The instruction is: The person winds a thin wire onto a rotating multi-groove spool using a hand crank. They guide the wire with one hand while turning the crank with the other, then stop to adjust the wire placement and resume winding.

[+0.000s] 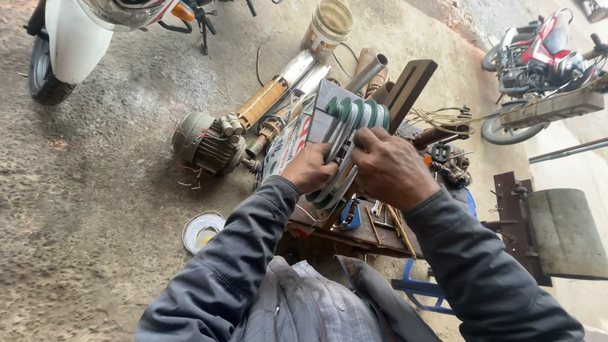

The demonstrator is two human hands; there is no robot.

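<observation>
I hold a stepped coil-winding former (pixel 347 142), a stack of green-edged oval ribs with pale wire wound in the grooves, upright over the cluttered counter (pixel 354 237) in front of me. My left hand (pixel 310 168) grips its lower left side, fingers curled shut around the ribs. My right hand (pixel 389 166) covers the right side from above, its fingers (pixel 367 140) bent and pressed onto the wire loops near the upper ribs. Below the former, a blue-handled tool (pixel 350 215) and some thin rods lie on the counter. On the ground to my left sits an electric motor (pixel 204 144) with loose wires, just beside long pump bodies (pixel 275 92) lying at a slant. A coil of white wire (pixel 201 229) rests on the ground near my left elbow. A plastic jar (pixel 327 26) stands farther off, and a white scooter (pixel 73 38) is parked at the upper left.
</observation>
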